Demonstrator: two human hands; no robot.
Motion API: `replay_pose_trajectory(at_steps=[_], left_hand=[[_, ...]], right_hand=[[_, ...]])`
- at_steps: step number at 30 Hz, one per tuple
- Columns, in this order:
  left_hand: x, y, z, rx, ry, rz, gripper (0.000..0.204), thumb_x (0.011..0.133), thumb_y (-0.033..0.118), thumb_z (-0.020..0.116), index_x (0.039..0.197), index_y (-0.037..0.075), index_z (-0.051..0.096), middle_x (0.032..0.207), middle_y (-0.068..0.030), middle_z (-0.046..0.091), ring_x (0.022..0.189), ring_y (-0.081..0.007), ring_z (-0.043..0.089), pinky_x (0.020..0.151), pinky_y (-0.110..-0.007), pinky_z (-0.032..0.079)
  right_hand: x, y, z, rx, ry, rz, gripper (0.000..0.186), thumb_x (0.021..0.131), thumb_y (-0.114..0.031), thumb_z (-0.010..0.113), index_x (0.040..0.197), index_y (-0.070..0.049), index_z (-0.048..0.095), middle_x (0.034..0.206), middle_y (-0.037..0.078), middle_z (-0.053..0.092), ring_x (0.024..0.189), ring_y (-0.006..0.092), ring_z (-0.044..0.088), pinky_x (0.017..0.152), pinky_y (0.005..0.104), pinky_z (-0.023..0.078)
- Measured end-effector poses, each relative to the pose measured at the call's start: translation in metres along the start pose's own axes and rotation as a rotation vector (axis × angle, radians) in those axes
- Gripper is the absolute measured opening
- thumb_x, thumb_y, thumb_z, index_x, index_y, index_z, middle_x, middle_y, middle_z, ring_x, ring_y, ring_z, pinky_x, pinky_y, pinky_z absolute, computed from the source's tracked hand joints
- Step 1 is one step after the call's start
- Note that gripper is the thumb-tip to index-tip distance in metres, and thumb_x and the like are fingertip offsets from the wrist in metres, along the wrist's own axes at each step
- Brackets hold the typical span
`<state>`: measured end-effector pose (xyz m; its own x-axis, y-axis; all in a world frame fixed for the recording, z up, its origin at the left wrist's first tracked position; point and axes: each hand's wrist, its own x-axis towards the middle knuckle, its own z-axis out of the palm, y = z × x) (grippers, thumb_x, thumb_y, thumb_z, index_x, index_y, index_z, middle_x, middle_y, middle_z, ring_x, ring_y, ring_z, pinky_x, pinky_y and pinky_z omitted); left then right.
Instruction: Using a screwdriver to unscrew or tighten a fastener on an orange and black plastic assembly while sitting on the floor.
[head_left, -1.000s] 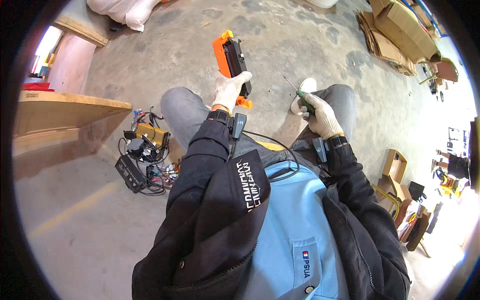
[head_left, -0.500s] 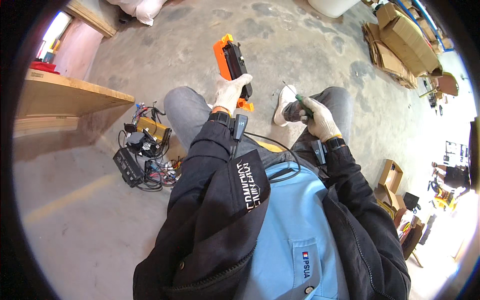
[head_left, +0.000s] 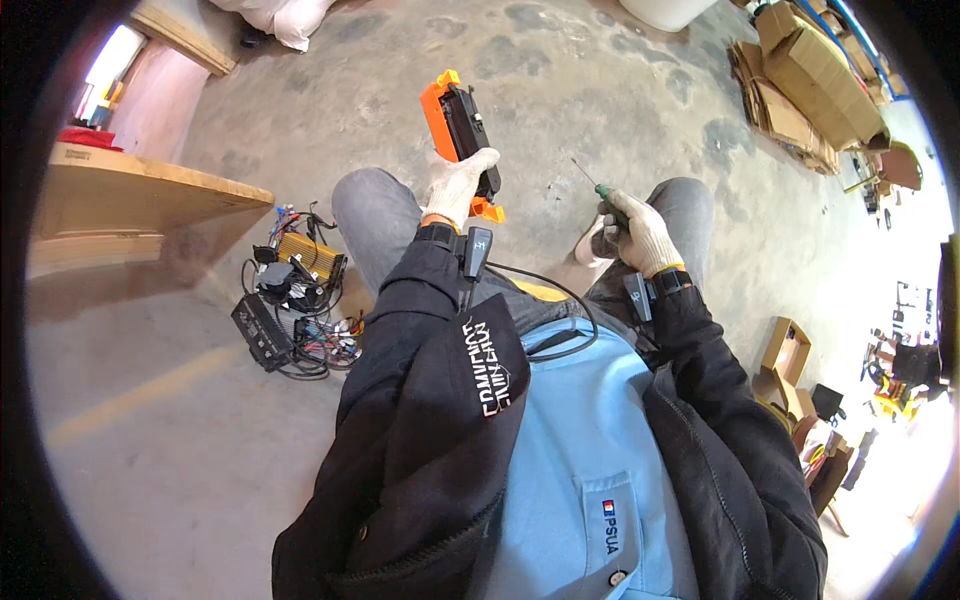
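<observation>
The toner cartridge [head_left: 466, 122], black with an orange shell, is held in the upper middle of the frame, left of centre, by the gloved left hand [head_left: 456, 188]. It is tilted, its top leaning toward the upper left, and is gripped near its lower end. The thumb is laid across the black side; the other fingers are hidden behind the cartridge, so how they are placed cannot be told. An orange tab is seen at each end.

Right of centre, a screwdriver [head_left: 610, 203] is held by the gloved right hand [head_left: 645, 240]. Its green handle is enclosed by curled fingers, and its thin shaft is pointed toward the upper left, well apart from the cartridge. A small dark device is strapped at each wrist.

The hands are held above the concrete floor [head_left: 590, 90], between bent knees in grey trousers [head_left: 370, 210]. A white shoe [head_left: 587, 246] is partly seen below the right hand.

At left, a gold metal box [head_left: 312, 257] and a black box [head_left: 262, 334] are tangled among cables [head_left: 325, 346], beside a wooden table [head_left: 150, 195]. A white sack [head_left: 290, 18] is seen at the upper left, flattened cardboard [head_left: 820, 80] at the upper right, and an open cardboard box [head_left: 788, 350] at the lower right.
</observation>
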<state>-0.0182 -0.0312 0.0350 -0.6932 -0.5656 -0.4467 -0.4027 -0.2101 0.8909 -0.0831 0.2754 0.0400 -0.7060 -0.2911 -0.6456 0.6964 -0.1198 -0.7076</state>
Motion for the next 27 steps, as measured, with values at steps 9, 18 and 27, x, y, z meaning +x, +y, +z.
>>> replay_pose_trajectory(at_steps=[9,18,27], left_hand=[[-0.013,-0.016,0.001,0.009,-0.095,-0.006,0.040,0.086,0.025,0.085,0.115,0.000,0.071,0.093,-0.0102,0.074,0.071,-0.0215,0.073,0.065,-0.035,0.061],[-0.017,-0.018,0.048,-0.009,-0.246,-0.014,0.049,0.082,0.011,0.088,0.122,0.001,0.063,0.098,-0.0107,0.073,0.076,-0.0226,0.075,0.066,-0.035,0.064],[-0.037,-0.012,0.091,0.135,-0.308,0.008,0.051,0.083,0.014,0.086,0.126,-0.001,0.063,0.103,-0.0115,0.075,0.083,-0.0211,0.076,0.076,-0.034,0.064]], right_hand=[[0.017,0.002,-0.019,0.053,0.086,-0.039,0.019,0.104,-0.019,0.069,0.111,-0.001,0.072,0.090,0.005,0.068,0.067,0.0112,0.056,0.058,0.0261,0.046],[0.001,0.003,-0.021,0.243,0.119,-0.063,0.014,0.104,-0.020,0.071,0.107,-0.007,0.072,0.087,0.003,0.068,0.066,0.0098,0.056,0.056,0.0259,0.043],[-0.002,0.005,-0.026,0.279,0.107,-0.051,0.017,0.102,-0.028,0.075,0.099,-0.012,0.070,0.085,-0.001,0.065,0.067,0.0087,0.053,0.057,0.0264,0.040]])
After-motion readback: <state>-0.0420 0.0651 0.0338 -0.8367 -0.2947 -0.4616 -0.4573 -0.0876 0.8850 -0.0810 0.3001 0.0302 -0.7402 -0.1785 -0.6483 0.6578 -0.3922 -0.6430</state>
